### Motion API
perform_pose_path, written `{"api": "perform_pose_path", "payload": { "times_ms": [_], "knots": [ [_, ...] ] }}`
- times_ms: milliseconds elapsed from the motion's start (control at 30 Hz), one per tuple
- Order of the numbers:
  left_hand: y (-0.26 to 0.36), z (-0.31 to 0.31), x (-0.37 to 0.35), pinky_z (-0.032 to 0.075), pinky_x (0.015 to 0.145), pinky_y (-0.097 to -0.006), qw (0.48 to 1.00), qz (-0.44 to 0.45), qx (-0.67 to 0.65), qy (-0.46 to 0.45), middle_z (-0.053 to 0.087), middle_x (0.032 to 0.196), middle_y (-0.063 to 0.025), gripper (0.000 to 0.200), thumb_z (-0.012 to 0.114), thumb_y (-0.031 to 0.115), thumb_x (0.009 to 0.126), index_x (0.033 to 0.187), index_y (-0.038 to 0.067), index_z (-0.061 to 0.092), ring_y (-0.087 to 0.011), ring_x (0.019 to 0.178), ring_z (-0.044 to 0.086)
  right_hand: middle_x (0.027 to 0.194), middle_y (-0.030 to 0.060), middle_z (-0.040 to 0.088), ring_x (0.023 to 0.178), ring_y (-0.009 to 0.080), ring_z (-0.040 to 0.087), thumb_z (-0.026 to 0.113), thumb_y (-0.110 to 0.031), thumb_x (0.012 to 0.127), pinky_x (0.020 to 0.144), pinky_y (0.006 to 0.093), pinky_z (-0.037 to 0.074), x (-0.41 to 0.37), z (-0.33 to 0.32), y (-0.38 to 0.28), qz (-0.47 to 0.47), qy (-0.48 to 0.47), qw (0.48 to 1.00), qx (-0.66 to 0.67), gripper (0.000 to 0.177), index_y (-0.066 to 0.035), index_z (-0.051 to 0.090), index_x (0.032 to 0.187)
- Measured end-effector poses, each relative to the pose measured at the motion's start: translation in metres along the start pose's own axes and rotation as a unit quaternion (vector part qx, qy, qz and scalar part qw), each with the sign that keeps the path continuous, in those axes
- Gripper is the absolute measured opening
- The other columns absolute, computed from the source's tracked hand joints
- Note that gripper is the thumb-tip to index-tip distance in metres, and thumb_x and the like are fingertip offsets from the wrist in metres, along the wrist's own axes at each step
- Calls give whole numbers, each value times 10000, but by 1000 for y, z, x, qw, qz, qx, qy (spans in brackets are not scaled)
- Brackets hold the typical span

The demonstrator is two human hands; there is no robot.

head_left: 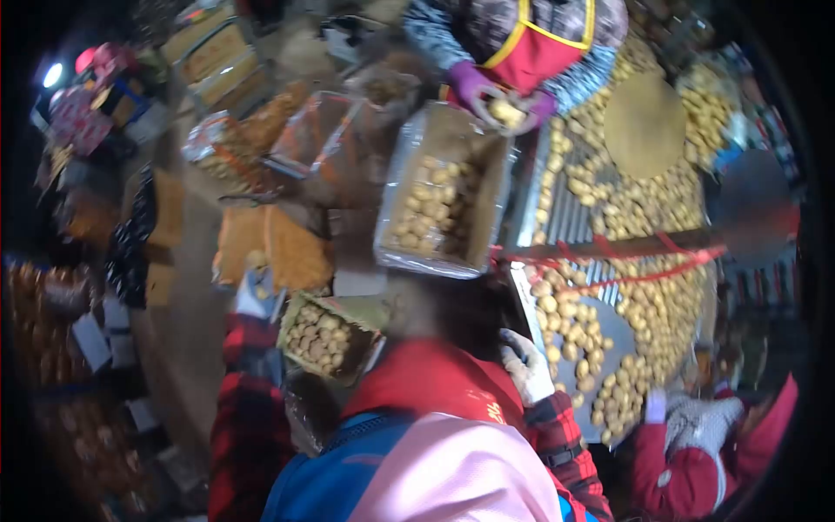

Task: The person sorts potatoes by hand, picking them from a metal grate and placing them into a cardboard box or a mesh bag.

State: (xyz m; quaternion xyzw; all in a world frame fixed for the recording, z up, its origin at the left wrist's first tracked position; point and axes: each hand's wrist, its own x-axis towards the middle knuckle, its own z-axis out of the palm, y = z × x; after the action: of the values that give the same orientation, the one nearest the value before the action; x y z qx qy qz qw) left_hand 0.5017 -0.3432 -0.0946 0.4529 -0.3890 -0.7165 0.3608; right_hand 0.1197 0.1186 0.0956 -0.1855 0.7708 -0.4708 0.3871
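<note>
My left hand [255, 291], in a pale glove, reaches forward at the left and closes on a potato [257, 259] at its fingertips. Just beyond lies an orange mesh sack [296, 252]. Near my left wrist stands a small open carton [359, 306] with several potatoes [319, 339] inside. My right hand [527, 370], gloved in white with dark fingertips, is beside the near edge of the sorting table [522, 300]. Its fingers are stretched out and nothing shows in them. Many potatoes [661, 331] are spread over that table.
A plastic-lined box [387, 235] partly filled with potatoes stands ahead. Across from me, a co-worker's purple-gloved hands [504, 109] hold a potato. Another person's sleeve [678, 474] is at the lower right. A red-wrapped bar [609, 248] crosses the table. Filled bags [230, 152] lie at left.
</note>
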Motion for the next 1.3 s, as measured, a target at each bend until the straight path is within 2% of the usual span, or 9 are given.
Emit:
{"api": "perform_pose_path", "payload": {
  "times_ms": [33, 200, 333, 400, 467, 933, 1033, 1167, 1300],
  "knots": [
    [17, 27, -16, 467, 1031, -471, 974, -73, -206, 59, 606, 1305, -59, 379, 557, 312, 1036, 1362, 121, 547, -246, 1227, 563, 1346, 115, 624, 1241, 211, 582, 588, -162, 999, 1063, 335, 447, -9, -2, -11, -3, -14, 999, -29, 430, -8, 544, 1398],
    [-73, 18, -52, 550, 794, -295, 915, -102, 319, -224, 680, 1049, -34, 284, 599, 226, 994, 1197, 35, 651, -175, 905, 652, 1311, 206, 627, 1238, 356, 585, 580, -286, 946, 1065, 423, 459, -54, -31, 53, 16, 41, 982, -182, 489, -34, 575, 1366],
    [-51, 88, -74, 523, 947, -433, 572, 34, 747, -336, 686, 1122, -187, 356, 613, 215, 952, 1245, 14, 634, -355, 1047, 661, 1114, 202, 673, 1083, 380, 629, 623, -248, 910, 951, 461, 500, -36, -54, 80, -68, 165, 931, -319, 413, -40, 626, 1267],
    [-28, 159, -67, 485, 1005, -457, 650, -90, 623, -426, 633, 1236, -248, 408, 635, 234, 922, 1269, 17, 626, -400, 1134, 622, 1070, 184, 667, 1045, 365, 627, 633, -252, 902, 923, 470, 495, 8, -80, 43, -150, 191, 914, -326, 407, -51, 627, 1255],
    [-21, 241, -83, 481, 1002, -446, 619, 130, 635, -443, 650, 1220, -236, 342, 593, 189, 948, 1218, -15, 647, -393, 1145, 616, 1173, 155, 635, 1120, 345, 588, 642, -266, 892, 958, 494, 461, 52, -83, 37, -203, 217, 884, -360, 447, -63, 603, 1288],
    [-121, 591, -213, 327, 1122, -548, 503, 455, 491, -546, 547, 1411, -207, 618, 679, 323, 858, 1399, 64, 533, -393, 1313, 495, 1372, 164, 536, 1264, 390, 493, 727, -260, 767, 1046, 524, 384, -73, -152, 141, -24, 340, 873, -349, 554, -111, 598, 1284],
    [-137, 623, -269, 122, 1185, -666, 359, 290, 627, -628, 316, 1592, -245, 748, 655, 396, 853, 1497, 90, 429, -404, 1503, 245, 1436, 166, 488, 1355, 393, 426, 667, -244, 824, 1118, 582, 305, -12, -171, 118, -83, 351, 837, -411, 528, -140, 581, 1334],
    [-186, 581, -311, 86, 1197, -680, 267, 411, 521, -699, 326, 1580, -210, 750, 676, 309, 830, 1508, 115, 423, -421, 1510, 198, 1473, 156, 476, 1357, 412, 415, 713, -343, 802, 1104, 609, 304, -36, -172, 202, 109, 364, 798, -468, 665, -143, 533, 1411],
    [-180, 556, -284, 362, 1150, -514, 406, 181, 281, -851, 573, 1372, -177, 472, 686, 209, 830, 1282, 79, 640, -377, 1357, 481, 1389, 164, 524, 1264, 407, 475, 705, -267, 766, 1040, 560, 366, -64, -196, 165, 116, 432, 809, -381, 586, -109, 587, 1318]
  ]
}}
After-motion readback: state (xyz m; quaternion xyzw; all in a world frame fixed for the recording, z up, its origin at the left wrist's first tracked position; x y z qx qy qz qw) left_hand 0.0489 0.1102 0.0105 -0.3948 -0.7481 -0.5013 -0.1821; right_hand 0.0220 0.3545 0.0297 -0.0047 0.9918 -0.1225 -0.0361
